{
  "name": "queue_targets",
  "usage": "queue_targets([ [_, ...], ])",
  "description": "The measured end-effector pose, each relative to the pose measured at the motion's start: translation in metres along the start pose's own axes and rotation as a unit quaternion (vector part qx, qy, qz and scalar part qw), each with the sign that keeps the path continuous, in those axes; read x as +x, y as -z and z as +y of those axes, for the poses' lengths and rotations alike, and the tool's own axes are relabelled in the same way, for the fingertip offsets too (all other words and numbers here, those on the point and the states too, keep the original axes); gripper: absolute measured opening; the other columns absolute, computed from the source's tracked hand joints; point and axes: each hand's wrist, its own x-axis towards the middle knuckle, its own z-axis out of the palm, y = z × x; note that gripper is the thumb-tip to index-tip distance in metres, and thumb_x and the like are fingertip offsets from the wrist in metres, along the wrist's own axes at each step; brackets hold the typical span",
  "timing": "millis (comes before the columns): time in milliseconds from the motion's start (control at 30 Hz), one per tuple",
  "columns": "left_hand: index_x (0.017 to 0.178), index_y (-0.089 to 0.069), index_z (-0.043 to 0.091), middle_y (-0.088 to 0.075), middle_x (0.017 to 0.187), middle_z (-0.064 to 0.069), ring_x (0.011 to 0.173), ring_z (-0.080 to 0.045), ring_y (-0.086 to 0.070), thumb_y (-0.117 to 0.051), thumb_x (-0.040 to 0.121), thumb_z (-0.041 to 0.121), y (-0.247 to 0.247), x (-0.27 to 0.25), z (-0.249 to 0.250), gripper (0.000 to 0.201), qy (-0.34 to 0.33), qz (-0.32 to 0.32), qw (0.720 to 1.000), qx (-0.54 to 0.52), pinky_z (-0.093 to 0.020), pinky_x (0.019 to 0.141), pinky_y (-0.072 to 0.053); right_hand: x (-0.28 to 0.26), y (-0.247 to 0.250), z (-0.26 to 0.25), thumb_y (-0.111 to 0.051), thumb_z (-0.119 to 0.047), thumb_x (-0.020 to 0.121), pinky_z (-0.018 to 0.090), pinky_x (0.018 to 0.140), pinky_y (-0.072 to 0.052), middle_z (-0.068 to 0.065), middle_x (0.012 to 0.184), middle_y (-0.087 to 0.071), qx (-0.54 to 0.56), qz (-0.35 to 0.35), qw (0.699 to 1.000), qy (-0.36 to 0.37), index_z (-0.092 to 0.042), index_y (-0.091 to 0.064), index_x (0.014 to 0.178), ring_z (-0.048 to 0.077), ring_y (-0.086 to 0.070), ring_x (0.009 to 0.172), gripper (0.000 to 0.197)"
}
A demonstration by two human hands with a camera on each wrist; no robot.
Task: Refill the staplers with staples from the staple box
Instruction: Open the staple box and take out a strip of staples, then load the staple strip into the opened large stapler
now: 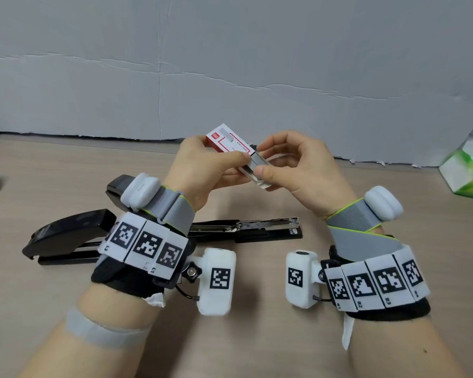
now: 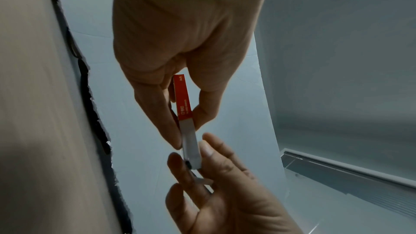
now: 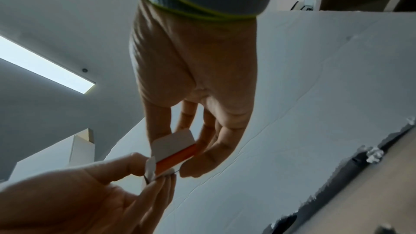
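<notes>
Both hands are raised above the table (image 1: 257, 336), working on the staple box (image 1: 228, 142). The left hand (image 1: 202, 170) grips the red-and-white sleeve of the box, thumb on top and fingers curled underneath. The right hand (image 1: 292, 165) pinches the grey inner tray (image 1: 256, 166) that sticks out of the sleeve's open end, thumb on the near side and fingertips on the far side; the left wrist view shows this tray (image 2: 191, 145) drawn partly out between the two hands. Whether a strip of staples is already between the right fingers I cannot tell.

Below the hands an open stapler (image 1: 257, 227) lies on the table with its metal channel bared and facing up, so it looks ready to be loaded. Further left a second black stapler (image 1: 66, 236) lies partly behind the left wrist.

The box is thin card — light, and easily crushed, so the sleeve is best held by its narrow edges, not squeezed flat. Staple strips are stiff but brittle and likely to snap into short pieces if bent; they are also smooth metal and small, so a pinch across the two long sides near the middle seems safest — and the tray should stay level so nothing slides out
</notes>
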Motion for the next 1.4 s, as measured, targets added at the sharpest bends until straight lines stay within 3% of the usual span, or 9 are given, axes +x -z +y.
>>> queue_targets([
  [233, 0.121, -0.047, -0.003, -0.070, 0.104, -0.026, 0.077, -0.038, -0.074, -0.073, 0.077, -0.009, 0.000, 0.000, -0.002, 0.051, 0.008, 0.003, 1.000, 0.001, -0.045, 0.072, -0.062, 0.002, -0.002, 0.003, -0.086, -0.014, 0.066, 0.039, 0.068, -0.059, 0.002, 0.071, -0.072, -0.119, 0.019, 0.993, 0.015, -0.017, -0.069, 0.080, 0.021, -0.070, 0.062, 0.022],
  [567, 0.121, -0.048, -0.007, -0.066, 0.091, -0.021, 0.046, -0.017, -0.064, -0.069, 0.083, -0.007, -0.003, 0.001, -0.007, 0.044, 0.018, -0.020, 0.999, 0.031, -0.048, 0.076, -0.061, 0.000, -0.003, 0.001, -0.074, -0.017, 0.065, 0.037, 0.072, -0.059, -0.001, 0.061, -0.072, -0.218, 0.036, 0.975, 0.015, -0.015, -0.071, 0.070, 0.018, -0.071, 0.067, 0.006],
  [767, 0.120, -0.051, -0.012, -0.069, 0.092, -0.023, 0.059, -0.023, -0.071, -0.069, 0.082, -0.007, 0.000, 0.006, -0.008, 0.041, 0.030, -0.014, 0.999, -0.001, -0.044, 0.074, -0.062, 0.002, -0.003, 0.000, -0.065, -0.017, 0.076, 0.027, 0.067, -0.054, -0.009, 0.058, -0.067, -0.234, 0.071, 0.969, 0.046, -0.016, -0.075, 0.073, 0.012, -0.066, 0.062, 0.010],
  [900, 0.114, -0.053, -0.008, -0.068, 0.093, -0.021, 0.055, -0.020, -0.070, -0.067, 0.083, -0.009, -0.002, 0.005, -0.008, 0.034, 0.029, -0.017, 0.999, -0.008, -0.047, 0.077, -0.061, 0.008, 0.000, 0.003, -0.065, -0.017, 0.077, 0.029, 0.073, -0.056, -0.005, 0.067, -0.071, -0.145, 0.140, 0.979, 0.042, -0.015, -0.075, 0.077, 0.012, -0.068, 0.068, 0.010],
  [967, 0.119, -0.047, 0.002, -0.065, 0.104, -0.020, 0.064, -0.026, -0.073, -0.068, 0.082, -0.010, 0.000, 0.007, -0.009, 0.044, 0.032, 0.004, 0.999, -0.030, -0.047, 0.076, -0.061, 0.010, 0.005, 0.003, -0.066, -0.012, 0.079, 0.039, 0.077, -0.061, 0.005, 0.075, -0.075, -0.037, 0.163, 0.986, 0.028, -0.012, -0.074, 0.078, 0.020, -0.074, 0.076, 0.008],
  [1067, 0.134, -0.041, 0.015, -0.056, 0.112, -0.013, 0.078, -0.032, -0.070, -0.068, 0.082, -0.012, 0.005, 0.014, -0.018, 0.065, 0.020, 0.032, 0.999, -0.019, -0.048, 0.077, -0.061, 0.008, 0.007, 0.002, -0.066, 0.000, 0.084, 0.035, 0.072, -0.062, 0.014, 0.079, -0.075, 0.056, 0.136, 0.989, -0.012, -0.007, -0.069, 0.082, 0.023, -0.073, 0.073, 0.008],
  [1234, 0.133, -0.046, 0.010, -0.053, 0.115, -0.018, 0.045, -0.014, -0.058, -0.057, 0.087, -0.013, 0.008, 0.028, -0.035, 0.053, 0.055, 0.054, 0.996, 0.040, -0.052, 0.074, -0.060, 0.006, 0.000, 0.013, -0.070, 0.003, 0.082, 0.032, 0.065, -0.059, 0.015, 0.081, -0.063, 0.026, 0.085, 0.994, -0.063, -0.008, -0.067, 0.093, 0.024, -0.063, 0.072, 0.016],
  [1334, 0.127, -0.052, 0.008, -0.063, 0.111, -0.022, 0.052, -0.022, -0.058, -0.053, 0.088, -0.010, 0.010, 0.037, -0.040, 0.043, 0.082, 0.074, 0.990, 0.085, -0.038, 0.061, -0.060, 0.005, -0.001, 0.013, -0.068, 0.003, 0.083, 0.026, 0.059, -0.057, 0.017, 0.084, -0.063, 0.029, 0.072, 0.994, -0.075, -0.003, -0.067, 0.100, 0.026, -0.062, 0.072, 0.018],
  [1400, 0.127, -0.055, 0.007, -0.066, 0.100, -0.020, 0.045, -0.016, -0.053, -0.056, 0.087, -0.007, 0.012, 0.043, -0.044, 0.042, 0.086, 0.091, 0.981, 0.145, -0.027, 0.050, -0.052, 0.005, 0.000, 0.012, -0.068, 0.004, 0.084, 0.024, 0.056, -0.056, 0.018, 0.086, -0.063, 0.030, 0.072, 0.994, -0.074, -0.003, -0.067, 0.099, 0.025, -0.062, 0.072, 0.016],
])
